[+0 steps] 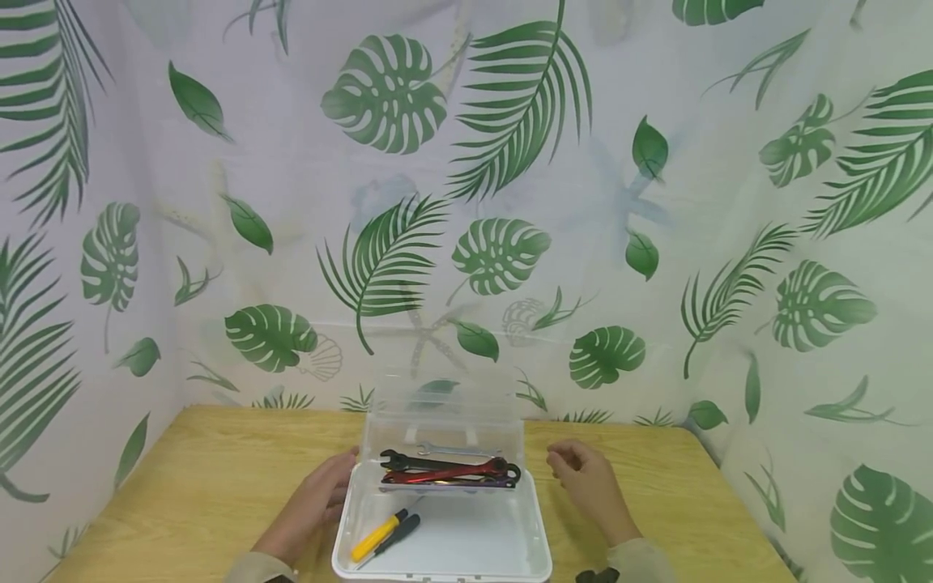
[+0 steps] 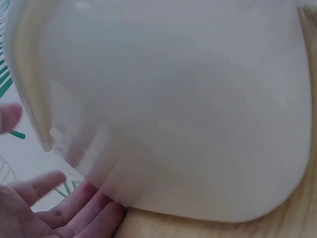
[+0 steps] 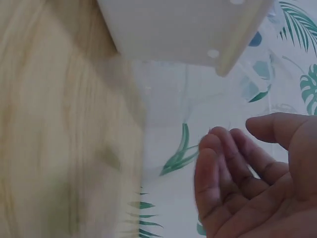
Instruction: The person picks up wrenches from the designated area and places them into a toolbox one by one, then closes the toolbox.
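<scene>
A white plastic box (image 1: 545, 541) sits on the table, its clear lid (image 1: 446, 397) standing open at the back. Along the box's rear lie several wrenches, among them a red wrench (image 1: 466, 470), a black wrench (image 1: 417, 463) and a silver wrench (image 1: 459, 450). Toward the front left are a yellow-handled screwdriver (image 1: 376, 539) and a black-handled screwdriver (image 1: 401, 531). My left hand (image 1: 319, 498) is at the box's left side, its extended fingertips (image 2: 116, 210) right at the wall. To the right of the box, apart from it, my right hand (image 1: 592, 488) is loosely curled around nothing.
The wooden table (image 1: 240, 461) extends to both sides of the box. Behind it and at the sides hangs a white sheet (image 1: 554, 324) printed with green leaves.
</scene>
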`<state>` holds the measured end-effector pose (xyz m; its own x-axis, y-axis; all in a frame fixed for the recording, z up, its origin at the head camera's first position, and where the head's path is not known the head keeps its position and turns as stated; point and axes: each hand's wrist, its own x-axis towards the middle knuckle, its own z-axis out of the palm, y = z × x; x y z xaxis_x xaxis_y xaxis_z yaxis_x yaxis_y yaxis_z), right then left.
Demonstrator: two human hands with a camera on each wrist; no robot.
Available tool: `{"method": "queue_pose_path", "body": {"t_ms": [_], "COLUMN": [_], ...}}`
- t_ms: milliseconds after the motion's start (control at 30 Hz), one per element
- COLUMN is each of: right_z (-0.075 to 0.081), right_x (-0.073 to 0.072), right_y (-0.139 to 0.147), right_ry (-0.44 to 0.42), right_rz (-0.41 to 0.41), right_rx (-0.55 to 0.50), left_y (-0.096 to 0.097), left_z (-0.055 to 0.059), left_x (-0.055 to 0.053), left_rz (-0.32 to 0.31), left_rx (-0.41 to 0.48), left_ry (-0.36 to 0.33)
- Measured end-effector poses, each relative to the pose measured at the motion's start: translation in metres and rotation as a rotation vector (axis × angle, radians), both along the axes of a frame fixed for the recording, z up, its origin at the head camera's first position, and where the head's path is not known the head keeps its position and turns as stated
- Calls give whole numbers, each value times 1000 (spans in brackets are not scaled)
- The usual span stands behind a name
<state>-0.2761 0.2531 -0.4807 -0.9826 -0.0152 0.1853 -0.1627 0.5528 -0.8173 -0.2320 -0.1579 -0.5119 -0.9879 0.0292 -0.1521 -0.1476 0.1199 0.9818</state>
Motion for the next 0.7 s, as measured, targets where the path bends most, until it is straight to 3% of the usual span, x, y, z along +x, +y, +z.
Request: {"method": "queue_pose_path", "body": {"t_ms": [133, 367, 600, 700], "right_z": [-7, -7, -15, -16], "right_x": [-9, -22, -27, -25], "right_y": [-4, -20, -19, -18], "right_ry": [-126, -239, -264, -288], "right_rz": [56, 105, 188, 214], "right_rx": [-97, -89, -43, -53], "left_y": [-2, 1, -7, -10], "left_z": [0, -3, -9, -7], "left_x": [-14, -35, -43, -44], "left_rz": [35, 25, -83, -130], "left_rx": [-43, -31, 69, 51], "left_ry": [-20, -40, -76, -85]}}
